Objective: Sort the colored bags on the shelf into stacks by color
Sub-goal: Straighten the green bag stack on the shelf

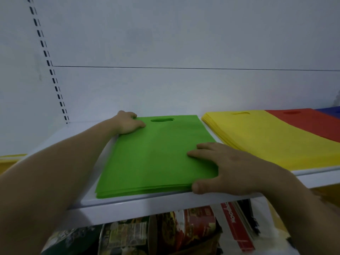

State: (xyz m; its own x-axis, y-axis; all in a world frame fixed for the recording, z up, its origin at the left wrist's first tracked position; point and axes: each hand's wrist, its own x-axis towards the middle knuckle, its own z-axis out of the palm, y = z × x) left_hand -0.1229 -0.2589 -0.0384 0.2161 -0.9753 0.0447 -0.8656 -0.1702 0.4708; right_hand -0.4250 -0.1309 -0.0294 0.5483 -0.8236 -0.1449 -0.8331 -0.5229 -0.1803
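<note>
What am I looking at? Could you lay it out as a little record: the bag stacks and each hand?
shelf: white, bears all stacks
green stack: leftmost, under both hands
yellow stack: right of green, narrow gap
red stack: right of yellow
blue stack: far right, mostly cut off
left hand: on green's far left corner, grip unclear
right hand: flat on green's near right, thumb at front edge

Bare shelf (147, 201) lies open left of the green stack (156, 153), while a narrow gap alone parts it from the yellow stack (266, 140) at right.
</note>
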